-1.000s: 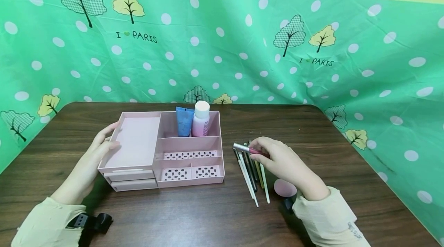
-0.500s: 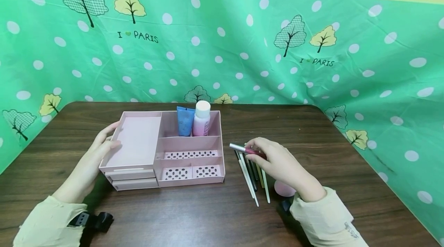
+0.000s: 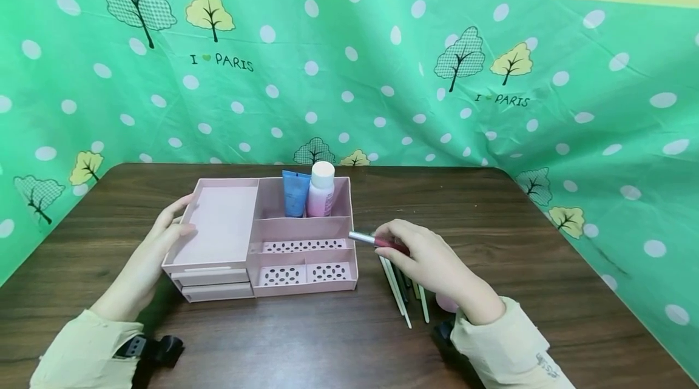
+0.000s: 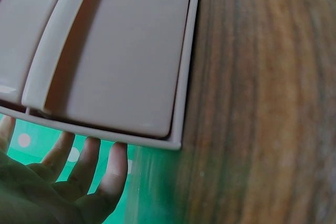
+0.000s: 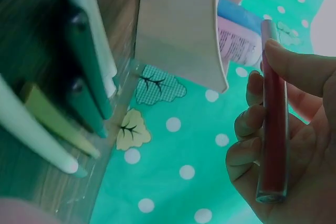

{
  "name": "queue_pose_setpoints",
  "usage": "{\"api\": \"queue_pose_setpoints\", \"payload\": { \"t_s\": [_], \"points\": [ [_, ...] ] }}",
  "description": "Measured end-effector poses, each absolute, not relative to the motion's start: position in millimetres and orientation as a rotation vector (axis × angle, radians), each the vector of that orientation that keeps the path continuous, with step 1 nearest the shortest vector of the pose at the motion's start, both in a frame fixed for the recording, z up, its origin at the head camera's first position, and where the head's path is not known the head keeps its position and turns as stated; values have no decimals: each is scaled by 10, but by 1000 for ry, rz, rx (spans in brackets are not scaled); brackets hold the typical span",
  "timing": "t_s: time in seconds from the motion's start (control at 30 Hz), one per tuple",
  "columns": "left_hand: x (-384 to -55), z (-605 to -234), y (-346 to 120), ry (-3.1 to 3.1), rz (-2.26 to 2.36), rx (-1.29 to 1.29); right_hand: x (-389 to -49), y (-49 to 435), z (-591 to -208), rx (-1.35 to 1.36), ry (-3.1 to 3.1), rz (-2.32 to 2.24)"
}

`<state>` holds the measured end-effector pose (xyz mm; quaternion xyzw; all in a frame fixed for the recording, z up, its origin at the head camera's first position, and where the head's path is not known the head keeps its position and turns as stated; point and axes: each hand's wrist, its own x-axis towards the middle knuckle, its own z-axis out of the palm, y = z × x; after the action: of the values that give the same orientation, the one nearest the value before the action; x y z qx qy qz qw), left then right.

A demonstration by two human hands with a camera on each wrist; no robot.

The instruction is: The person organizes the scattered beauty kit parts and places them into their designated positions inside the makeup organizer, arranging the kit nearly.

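A pink desktop organizer (image 3: 224, 228) stands on the table at centre left. My left hand (image 3: 150, 255) rests against its left side, thumb over the top rim. In the left wrist view, the fingertips (image 4: 118, 153) touch the side wall below the drawer fronts. My right hand (image 3: 428, 258) holds a lip gloss tube (image 3: 382, 242) with a silver cap and red body, pinched between thumb and fingers. Its capped end points left, at the organizer's right edge in the head view. A blue squeeze tube (image 3: 295, 195) and a white-capped pink bottle (image 3: 321, 192) stand in the back compartment.
Several slim brushes or pencils (image 3: 394, 286) lie on the table beneath my right hand. Partly hidden by that wrist is a round pink thing (image 3: 446, 303). Two drawers (image 3: 215, 292) face the front of the organizer. Behind the wooden table (image 3: 306, 340) hangs a green dotted cloth (image 3: 349, 73).
My right hand has moved left with the lip gloss tube, away from the brushes and up to the organizer's right side. My left hand keeps its place on the organizer.
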<state>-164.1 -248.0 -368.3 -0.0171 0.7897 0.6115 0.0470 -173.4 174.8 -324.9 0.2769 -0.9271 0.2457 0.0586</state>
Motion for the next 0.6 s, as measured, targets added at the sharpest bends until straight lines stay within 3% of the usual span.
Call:
{"api": "queue_pose_setpoints", "payload": {
  "t_s": [0.6],
  "points": [
    [-1635, -3682, -2484, 2418, 1860, -28, -1690, 1341, -3123, 868, -2736, 716]
  ]
}}
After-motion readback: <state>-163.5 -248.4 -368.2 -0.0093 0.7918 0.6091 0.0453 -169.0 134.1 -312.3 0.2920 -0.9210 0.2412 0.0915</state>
